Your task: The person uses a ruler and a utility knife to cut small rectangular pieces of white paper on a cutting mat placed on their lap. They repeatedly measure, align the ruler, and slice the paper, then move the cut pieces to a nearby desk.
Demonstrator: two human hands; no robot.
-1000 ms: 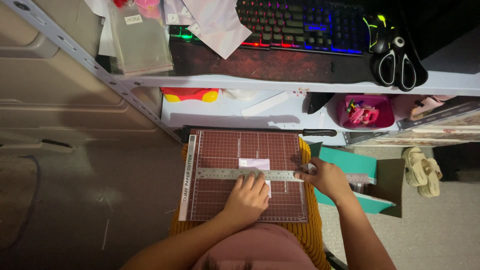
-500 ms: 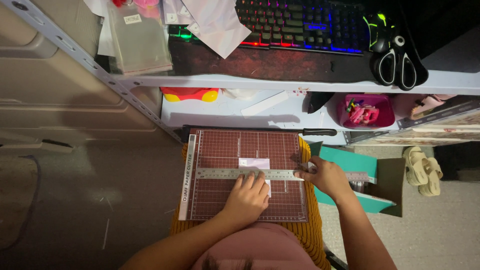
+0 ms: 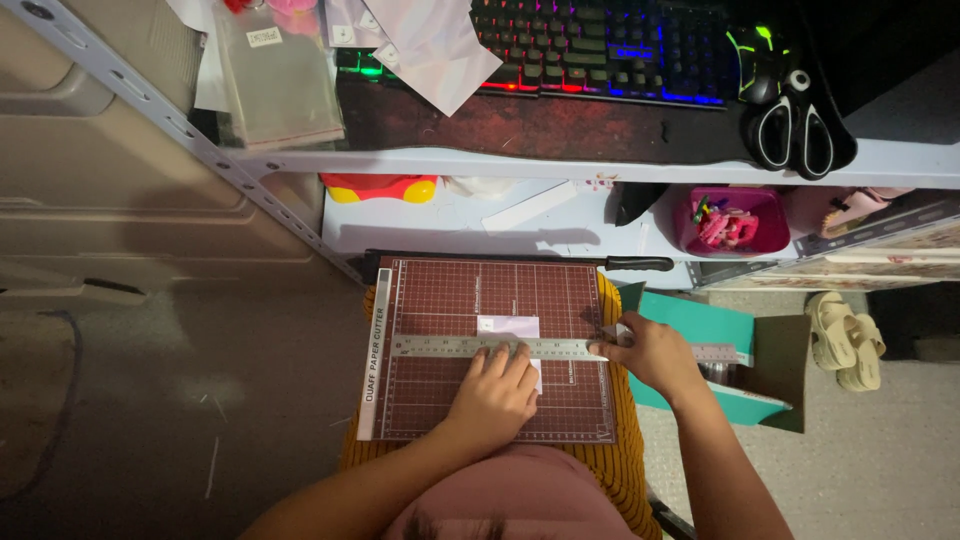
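Left hand (image 3: 497,392) presses flat on the small paper slip (image 3: 508,327) and steel ruler (image 3: 520,348); right hand (image 3: 650,352) pinches the ruler's far end. Risk, as I judge it: uneven pressure lets ruler pivot, slip skews. Cutter board (image 3: 440,300) rests on lap; shelf (image 3: 560,160) with keyboard (image 3: 600,45) above, dim floor.

Head camera looks straight down, close above the paper cutter (image 3: 490,350)

Your lap carries the cutter (image 3: 490,350); ruler (image 3: 520,348) and paper (image 3: 508,326) lie on it. At twelve o'clock, the shelf (image 3: 560,160) bears keyboard (image 3: 600,45) and scissors (image 3: 790,125).
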